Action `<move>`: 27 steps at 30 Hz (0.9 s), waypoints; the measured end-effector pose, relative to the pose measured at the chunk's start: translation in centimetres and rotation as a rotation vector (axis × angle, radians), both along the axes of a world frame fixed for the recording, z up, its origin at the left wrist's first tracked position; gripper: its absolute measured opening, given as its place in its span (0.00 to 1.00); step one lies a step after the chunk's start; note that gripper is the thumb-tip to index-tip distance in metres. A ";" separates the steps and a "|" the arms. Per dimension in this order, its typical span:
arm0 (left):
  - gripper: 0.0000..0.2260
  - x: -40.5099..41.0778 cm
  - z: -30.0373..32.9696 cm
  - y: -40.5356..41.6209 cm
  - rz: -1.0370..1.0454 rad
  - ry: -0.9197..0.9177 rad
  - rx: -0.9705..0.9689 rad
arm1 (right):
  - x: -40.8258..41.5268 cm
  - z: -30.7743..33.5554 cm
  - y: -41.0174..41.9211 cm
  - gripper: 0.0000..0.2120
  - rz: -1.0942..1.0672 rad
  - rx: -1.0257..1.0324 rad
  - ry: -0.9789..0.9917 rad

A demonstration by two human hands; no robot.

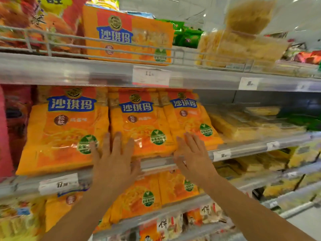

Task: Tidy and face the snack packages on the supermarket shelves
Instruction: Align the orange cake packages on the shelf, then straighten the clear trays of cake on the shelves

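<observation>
Three orange snack packages standing face-out along the front edge of the middle shelf (156,164): left package (66,129), middle package (140,124), right package (189,119), labels forward and close side by side; left package leaning out over the shelf edge, so probably not yet squared. Left hand (114,160) laid flat with fingers straight and spread, fingertips on the seam between left and middle packages, gripping nothing; right hand (191,153) likewise flat and open-fingered, fingertips against the lower edge of the right package near its boundary with the middle one, holding nothing. Judged as mid-task: this row nearly faced, pressing and levelling under way rather than lifting. Still left, as far as visible: clear-wrapped yellow packs (243,122) at the right end of the same shelf lying loose and flat; upper shelf (69,70) with one orange package (128,35) tilted behind the wire rail; lower shelf (156,211) with more orange packages (156,192) slanting unevenly; further rows blurred, hard to judge.
</observation>
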State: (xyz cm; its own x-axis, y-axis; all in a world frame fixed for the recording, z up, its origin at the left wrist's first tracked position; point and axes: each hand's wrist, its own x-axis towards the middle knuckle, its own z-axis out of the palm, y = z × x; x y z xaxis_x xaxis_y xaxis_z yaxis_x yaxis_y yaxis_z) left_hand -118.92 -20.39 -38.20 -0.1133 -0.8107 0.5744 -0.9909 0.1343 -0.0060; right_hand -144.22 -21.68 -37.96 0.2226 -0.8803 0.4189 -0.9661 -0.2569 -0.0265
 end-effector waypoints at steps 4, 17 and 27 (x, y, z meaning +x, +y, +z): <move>0.25 -4.3 0.4 0.0 0.027 0.046 -0.031 | -1.5 -0.7 -0.3 0.30 0.060 -0.006 -0.014; 0.35 -8.5 -0.2 -0.5 -0.086 -0.139 0.087 | -2.9 -0.6 -0.5 0.35 0.169 0.001 0.038; 0.35 -15.3 1.5 -2.4 -0.338 -0.163 0.113 | -9.8 2.3 3.3 0.28 0.158 -0.022 -0.237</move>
State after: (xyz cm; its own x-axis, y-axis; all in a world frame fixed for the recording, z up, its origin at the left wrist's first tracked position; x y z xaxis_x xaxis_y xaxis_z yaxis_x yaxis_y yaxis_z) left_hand -134.25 -22.82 -36.66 -0.4676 -0.7692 0.4356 -0.8778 0.4620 -0.1265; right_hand -154.05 -18.41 -35.70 0.2500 -0.8327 0.4940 -0.8814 -0.4069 -0.2398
